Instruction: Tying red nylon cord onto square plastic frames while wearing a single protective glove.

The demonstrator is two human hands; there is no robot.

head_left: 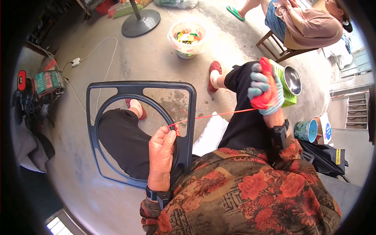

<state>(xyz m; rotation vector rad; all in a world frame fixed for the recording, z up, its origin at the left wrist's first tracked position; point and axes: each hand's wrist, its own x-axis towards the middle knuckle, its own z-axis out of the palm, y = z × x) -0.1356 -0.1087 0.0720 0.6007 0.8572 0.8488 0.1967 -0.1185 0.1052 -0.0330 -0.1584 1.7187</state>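
Note:
A dark plastic frame, square outside with a round ring inside, stands tilted over my left leg. My bare left hand is closed at the ring's right side, thumb and fingers pinching red cord there. A few turns of red cord show on the ring beside the thumb. The cord runs taut rightward, across the frame's side bar, to my right hand. That hand wears a grey-green striped glove and is raised, its fingers wrapped round a bundle of red cord. The palm side is partly hidden.
A green basket carrying a metal bowl stands beyond my right hand. Ahead are a waste bin and a round stand base. Another person sits at the upper right. A white cable lies on the left floor.

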